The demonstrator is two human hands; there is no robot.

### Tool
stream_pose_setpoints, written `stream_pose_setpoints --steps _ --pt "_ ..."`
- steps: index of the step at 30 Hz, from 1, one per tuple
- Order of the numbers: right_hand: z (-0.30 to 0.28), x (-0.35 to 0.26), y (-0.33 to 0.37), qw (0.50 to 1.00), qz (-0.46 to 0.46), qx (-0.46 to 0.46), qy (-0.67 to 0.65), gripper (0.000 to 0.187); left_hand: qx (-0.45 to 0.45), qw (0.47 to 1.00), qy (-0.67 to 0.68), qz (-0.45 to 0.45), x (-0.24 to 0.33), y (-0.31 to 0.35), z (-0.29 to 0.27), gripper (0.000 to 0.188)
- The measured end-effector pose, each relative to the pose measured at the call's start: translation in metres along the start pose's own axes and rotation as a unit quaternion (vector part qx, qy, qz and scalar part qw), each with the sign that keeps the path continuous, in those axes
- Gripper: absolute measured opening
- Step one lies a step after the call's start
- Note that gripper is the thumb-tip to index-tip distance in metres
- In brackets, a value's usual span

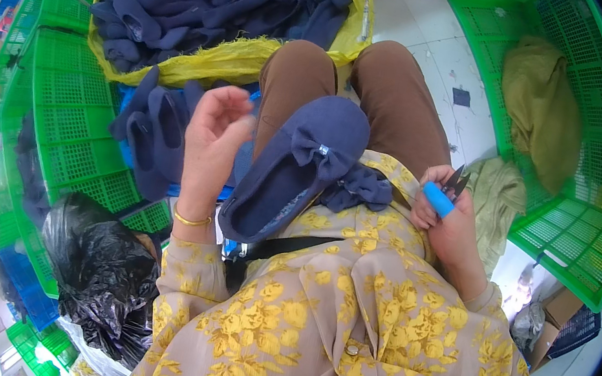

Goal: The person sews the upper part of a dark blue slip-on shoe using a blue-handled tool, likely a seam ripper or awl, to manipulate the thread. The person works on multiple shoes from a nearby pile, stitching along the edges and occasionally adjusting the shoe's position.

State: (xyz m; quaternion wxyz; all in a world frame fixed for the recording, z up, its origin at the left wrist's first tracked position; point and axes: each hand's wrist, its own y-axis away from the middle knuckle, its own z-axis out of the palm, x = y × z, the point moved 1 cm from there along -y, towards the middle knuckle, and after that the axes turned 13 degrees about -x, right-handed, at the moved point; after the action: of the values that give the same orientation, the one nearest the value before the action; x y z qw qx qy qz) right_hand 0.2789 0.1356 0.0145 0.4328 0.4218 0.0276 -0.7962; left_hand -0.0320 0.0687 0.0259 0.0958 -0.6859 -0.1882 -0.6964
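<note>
Across my lap lies a navy fabric flat shoe [255,200] with a bow and a small shiny piece at the bow's middle. Beside it on my lap are loose navy fabric bows [364,191]. My left hand [217,130], a gold bangle at its wrist, is raised left of the shoe and apart from it. Its thumb and fingers curl together in a pinch; anything between them is too small to make out. To the shoe's right, my right hand [449,217] grips small dark thread snips [458,184], blades pointing up and away. A blue finger cover [438,200] is on that hand.
A yellow-lined container [220,55] heaped with navy shoes stands beyond my knees at left. More navy shoes [154,136] lie below it. Green crates [85,124] line the left, near a black plastic bag [97,265]. A green crate [584,259] with olive cloth [538,100] is at right.
</note>
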Motion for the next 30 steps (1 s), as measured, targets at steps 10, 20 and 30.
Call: stream_pose_setpoints --steps 10,20,30 --pt "-0.003 0.004 0.007 0.999 0.038 0.003 0.037 0.008 -0.209 0.948 -0.227 0.081 0.002 -0.011 0.029 0.007" --pt "-0.170 -0.053 0.106 0.977 -0.034 0.208 -0.031 0.004 -0.138 0.950 -0.256 0.113 -0.030 -0.004 0.040 0.010" --pt "0.014 -0.018 -0.052 0.862 -0.042 0.049 0.503 0.019 -0.215 0.962 -0.151 -0.069 -0.020 -0.007 0.027 0.014"
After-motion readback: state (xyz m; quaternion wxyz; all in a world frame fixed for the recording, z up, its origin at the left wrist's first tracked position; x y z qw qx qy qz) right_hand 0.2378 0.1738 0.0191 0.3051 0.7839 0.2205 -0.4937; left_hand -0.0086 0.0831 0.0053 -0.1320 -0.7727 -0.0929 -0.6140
